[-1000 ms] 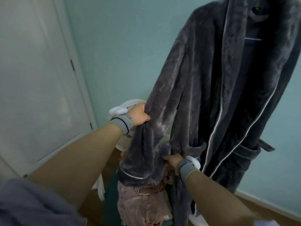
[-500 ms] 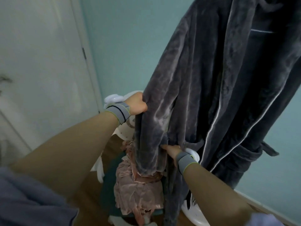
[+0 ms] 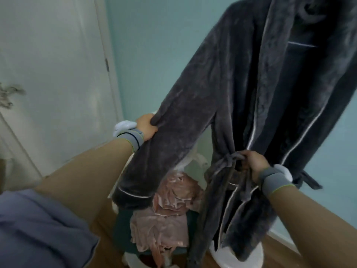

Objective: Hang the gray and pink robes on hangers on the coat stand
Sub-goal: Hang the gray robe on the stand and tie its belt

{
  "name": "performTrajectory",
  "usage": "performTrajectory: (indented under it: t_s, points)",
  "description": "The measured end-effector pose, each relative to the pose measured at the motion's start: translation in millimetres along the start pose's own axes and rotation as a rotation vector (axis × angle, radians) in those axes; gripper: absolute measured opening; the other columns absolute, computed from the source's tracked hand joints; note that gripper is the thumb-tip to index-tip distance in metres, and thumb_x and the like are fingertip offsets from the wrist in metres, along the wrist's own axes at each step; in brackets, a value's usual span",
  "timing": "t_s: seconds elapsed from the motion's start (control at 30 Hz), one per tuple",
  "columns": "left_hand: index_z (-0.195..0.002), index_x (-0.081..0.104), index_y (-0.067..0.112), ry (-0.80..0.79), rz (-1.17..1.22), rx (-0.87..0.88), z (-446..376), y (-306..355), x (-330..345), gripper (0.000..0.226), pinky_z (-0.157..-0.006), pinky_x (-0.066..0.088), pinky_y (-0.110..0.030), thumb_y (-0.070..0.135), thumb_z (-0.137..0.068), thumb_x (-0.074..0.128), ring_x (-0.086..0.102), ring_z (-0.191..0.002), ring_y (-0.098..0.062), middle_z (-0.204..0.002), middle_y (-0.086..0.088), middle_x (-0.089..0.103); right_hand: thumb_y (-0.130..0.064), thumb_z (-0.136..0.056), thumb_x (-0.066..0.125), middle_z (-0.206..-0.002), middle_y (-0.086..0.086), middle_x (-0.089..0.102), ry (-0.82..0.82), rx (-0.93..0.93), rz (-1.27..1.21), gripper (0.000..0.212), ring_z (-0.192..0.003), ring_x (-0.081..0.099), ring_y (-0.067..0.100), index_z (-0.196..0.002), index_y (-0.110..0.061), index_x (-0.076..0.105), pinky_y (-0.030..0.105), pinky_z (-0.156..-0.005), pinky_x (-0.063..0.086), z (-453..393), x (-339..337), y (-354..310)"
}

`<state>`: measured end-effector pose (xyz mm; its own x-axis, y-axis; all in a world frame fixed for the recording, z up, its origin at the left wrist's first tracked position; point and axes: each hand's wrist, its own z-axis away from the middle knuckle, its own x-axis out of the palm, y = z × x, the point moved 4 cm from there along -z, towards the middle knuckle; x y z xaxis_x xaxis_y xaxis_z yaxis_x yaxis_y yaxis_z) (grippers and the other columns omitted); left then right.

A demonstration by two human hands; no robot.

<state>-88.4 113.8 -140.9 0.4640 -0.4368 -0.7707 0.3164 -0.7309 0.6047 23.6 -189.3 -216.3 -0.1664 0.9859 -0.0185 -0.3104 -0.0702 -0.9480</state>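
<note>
Both hands were clamped on the hanging gray robe (image 3: 270,105): left hand (image 3: 146,126) fisted on its sleeve (image 3: 164,147), right hand (image 3: 253,163) on the belt (image 3: 229,159). The pink robe (image 3: 172,215) lay heaped below. A hard tug risked dragging the gray robe off its unseen hanger.

Lighting is dim, soft and even, with a cool blue-green cast; its source cannot be told. Shadows are faint, and no glare shows. The gray robe (image 3: 260,105) reads dark with little fold detail. General motion blur softens edges. Wide-angle distortion bends the door frame (image 3: 108,60).
</note>
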Motion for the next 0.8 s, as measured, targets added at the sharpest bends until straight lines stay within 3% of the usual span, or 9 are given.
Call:
performTrajectory:
  t_s: [0.17, 0.27, 0.33, 0.43, 0.5, 0.6, 0.7, 0.77, 0.8]
  points:
    - [-0.103, 0.048, 0.003, 0.184, -0.132, -0.036, 15, 32, 47, 0.028, -0.079, 0.046, -0.042, 0.014, -0.079, 0.058, 0.057, -0.098, -0.041, -0.107, -0.023, 0.056, -0.012, -0.085, 0.046, -0.028, -0.009, 0.030, 0.044, -0.168, -0.106, 0.024, -0.023, 0.025, 0.006, -0.061, -0.015, 0.046, 0.010, -0.030, 0.021, 28, -85, -57]
    - [-0.096, 0.044, 0.014, -0.047, -0.073, 0.233, 44, 88, 99, 0.027, -0.072, 0.042, -0.031, 0.017, -0.076, 0.062, 0.055, -0.085, -0.030, -0.091, -0.007, 0.048, -0.010, -0.084, 0.044, -0.032, -0.009, 0.026, -0.052, -0.267, -0.166, 0.028, -0.026, 0.021, 0.006, -0.058, -0.017, 0.038, 0.010, -0.032, 0.021, 43, -101, -82]
    - [-0.115, 0.047, 0.014, -0.285, 0.053, 0.380, 72, 128, 139, 0.043, -0.075, 0.039, -0.024, 0.022, -0.079, 0.068, 0.055, -0.092, -0.025, -0.101, -0.006, 0.049, -0.009, -0.085, 0.041, -0.033, -0.009, 0.026, -0.167, -0.294, -0.188, 0.031, -0.026, 0.021, 0.005, -0.056, -0.018, 0.033, 0.009, -0.033, 0.020, 58, -100, -94]
    - [-0.141, 0.031, 0.023, -0.494, 0.253, 0.378, 100, 172, 179, 0.069, -0.098, 0.038, -0.026, 0.037, -0.082, 0.065, 0.046, -0.122, -0.018, -0.138, -0.003, 0.042, -0.008, -0.086, 0.036, -0.033, -0.010, 0.027, -0.333, -0.333, -0.207, 0.033, -0.027, 0.021, 0.005, -0.055, -0.018, 0.027, 0.010, -0.035, 0.020, 83, -99, -108]
    - [-0.142, 0.032, 0.023, -0.533, 0.331, 0.314, 108, 187, 193, 0.063, -0.102, 0.040, -0.029, 0.040, -0.087, 0.058, 0.045, -0.129, -0.019, -0.143, 0.001, 0.044, -0.008, -0.085, 0.033, -0.032, -0.009, 0.028, -0.411, -0.358, -0.237, 0.031, -0.026, 0.022, 0.004, -0.056, -0.017, 0.027, 0.010, -0.035, 0.021, 98, -101, -115]
    - [-0.130, 0.049, 0.018, -0.479, 0.207, 0.229, 116, 183, 199, 0.040, -0.081, 0.041, -0.026, 0.032, -0.093, 0.051, 0.058, -0.112, -0.025, -0.126, -0.007, 0.061, -0.011, -0.075, 0.037, -0.030, -0.008, 0.028, -0.449, -0.399, -0.402, 0.025, -0.024, 0.023, 0.004, -0.051, -0.015, 0.033, 0.009, -0.036, 0.021, 115, -118, -131]
    - [-0.117, 0.058, 0.013, -0.460, 0.094, 0.119, 110, 160, 191, 0.030, -0.075, 0.042, -0.029, 0.030, -0.095, 0.048, 0.062, -0.097, -0.029, -0.108, -0.014, 0.066, -0.016, -0.068, 0.042, -0.029, -0.007, 0.028, -0.418, -0.414, -0.539, 0.027, -0.025, 0.026, 0.007, -0.041, -0.018, 0.040, 0.011, -0.036, 0.024, 113, -144, -145]
    - [-0.084, 0.059, 0.009, -0.427, 0.133, 0.079, 102, 155, 173, 0.029, -0.065, 0.041, -0.030, 0.032, -0.096, 0.046, 0.058, -0.072, -0.028, -0.080, -0.015, 0.062, -0.011, -0.081, 0.036, -0.033, -0.003, 0.038, -0.282, -0.397, -0.234, 0.030, -0.029, 0.036, 0.010, -0.052, -0.014, 0.044, 0.014, -0.039, 0.031, 102, -159, -137]
    - [-0.067, 0.051, 0.010, -0.393, 0.129, 0.079, 98, 156, 163, 0.037, -0.056, 0.036, -0.028, 0.032, -0.096, 0.045, 0.050, -0.059, -0.023, -0.065, -0.010, 0.053, -0.008, -0.084, 0.038, -0.041, 0.003, 0.047, -0.172, -0.408, 0.142, 0.028, -0.037, 0.046, 0.015, -0.058, -0.010, 0.048, 0.018, -0.044, 0.037, 92, -163, -128]
